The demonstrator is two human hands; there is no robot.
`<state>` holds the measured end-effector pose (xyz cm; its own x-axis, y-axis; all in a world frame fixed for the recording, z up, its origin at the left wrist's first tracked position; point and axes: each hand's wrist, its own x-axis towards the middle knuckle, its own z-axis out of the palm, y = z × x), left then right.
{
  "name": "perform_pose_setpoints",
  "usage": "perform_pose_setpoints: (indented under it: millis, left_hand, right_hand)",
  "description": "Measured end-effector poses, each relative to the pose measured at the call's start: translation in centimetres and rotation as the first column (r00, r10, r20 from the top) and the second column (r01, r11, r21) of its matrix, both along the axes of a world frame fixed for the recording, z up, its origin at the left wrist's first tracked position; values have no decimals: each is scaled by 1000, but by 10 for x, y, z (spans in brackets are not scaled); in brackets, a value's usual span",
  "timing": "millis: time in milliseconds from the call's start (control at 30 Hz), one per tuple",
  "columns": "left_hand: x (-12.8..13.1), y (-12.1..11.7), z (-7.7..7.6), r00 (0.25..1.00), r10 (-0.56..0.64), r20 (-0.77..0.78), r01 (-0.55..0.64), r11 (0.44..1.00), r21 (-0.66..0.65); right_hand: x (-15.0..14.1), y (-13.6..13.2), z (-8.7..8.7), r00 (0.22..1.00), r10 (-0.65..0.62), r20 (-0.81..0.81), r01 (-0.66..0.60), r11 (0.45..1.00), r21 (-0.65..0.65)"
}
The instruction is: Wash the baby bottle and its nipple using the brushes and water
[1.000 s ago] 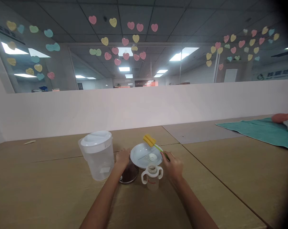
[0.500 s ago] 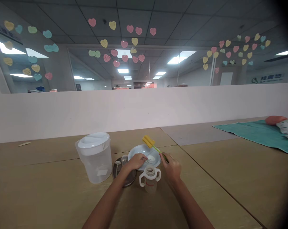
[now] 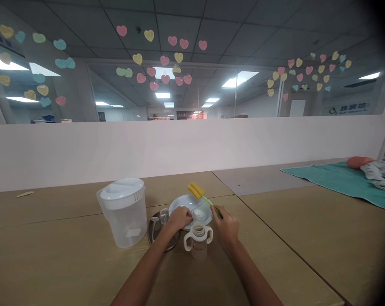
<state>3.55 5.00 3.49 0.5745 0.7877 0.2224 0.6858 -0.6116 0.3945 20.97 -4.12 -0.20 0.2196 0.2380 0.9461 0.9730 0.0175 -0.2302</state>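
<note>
My right hand (image 3: 227, 224) is closed around the green handle of a bottle brush (image 3: 196, 190), whose yellow sponge head points up and left above the white bowl (image 3: 177, 202). My left hand (image 3: 180, 218) is at the bowl's near left side with its fingers drawn together; what they hold, if anything, is hidden. A white ring-shaped cap (image 3: 198, 214) lies in the bowl. Just in front stands an uncapped baby bottle (image 3: 199, 246) with two white handles. Partly under my left forearm, a dark round tray (image 3: 151, 238) bears a clear dome cover (image 3: 164, 216) and a straw piece (image 3: 154, 225).
A translucent pitcher (image 3: 128, 225) with a white lid stands left of the tray. Far right, a teal towel (image 3: 335, 180) carries an orange item (image 3: 360, 162) and patterned cloth (image 3: 380, 172). A white wall (image 3: 192, 146) with windows above closes off the table's back.
My left hand has moved from the tray to the bowl, uncovering the clear cover and straw piece, then drawn slightly left. My right hand keeps hold of the brush. The view has shifted slightly.
</note>
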Motion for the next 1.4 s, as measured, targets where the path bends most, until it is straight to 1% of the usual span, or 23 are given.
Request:
perform_pose_setpoints:
  millis: [100, 167, 367, 467, 567, 633, 700, 767, 800, 933, 1000, 1200, 1300, 1400]
  left_hand:
    - [-3, 0, 3, 999, 10, 35, -11, 1000, 17]
    - [-6, 1, 9, 997, 15, 74, -17, 999, 30]
    - [-21, 6, 35, 972, 26, 234, -41, 997, 58]
    - [-29, 9, 46, 949, 43, 312, -63, 997, 52]
    - [-35, 8, 58, 926, 40, 375, -59, 998, 39]
    - [-38, 3, 66, 900, 10, 436, -20, 1000, 19]
    - [-39, -3, 75, 854, -22, 519, 28, 1000, -4]
    - [-40, -10, 83, 817, -41, 575, 53, 999, -5]
    - [-39, -12, 85, 808, -46, 587, 54, 999, 4]
    - [-39, -16, 89, 816, -32, 577, -16, 997, 78]
    - [-39, -16, 89, 823, -19, 568, -55, 992, 114]
    - [-40, -18, 91, 849, 8, 528, -139, 968, 210]
    - [-42, -18, 91, 858, 20, 513, -158, 961, 226]
    - [-44, -17, 92, 864, 39, 501, -186, 951, 246]
  right_hand:
    - [0, 1, -1, 1000, 1, -4, -1, 1000, 3]
    - [0, 1, -1, 1000, 6, -8, -6, 1000, 12]
    - [-1, 0, 2, 997, 30, -67, -28, 999, 39]
    - [-3, -2, 3, 993, 101, -65, -98, 994, 46]
    - [-5, -2, 2, 985, 170, -20, -170, 985, 15]
    - [-5, -1, 0, 988, 153, -6, -153, 988, -9]
    - [-4, 0, -1, 995, 103, -13, -103, 994, -27]
    - [-2, 0, -1, 997, 72, -26, -72, 997, -25]
    - [-2, -1, 0, 997, 77, -28, -78, 997, -15]
    - [-5, -5, 4, 979, 202, 5, -202, 979, 19]
    - [-7, -8, 6, 971, 239, 14, -239, 970, 33]
    - [-7, -9, 6, 976, 217, 1, -217, 973, 84]
    - [-7, -8, 5, 973, 229, -14, -227, 971, 76]
    - [-6, -8, 5, 968, 245, -62, -240, 967, 83]
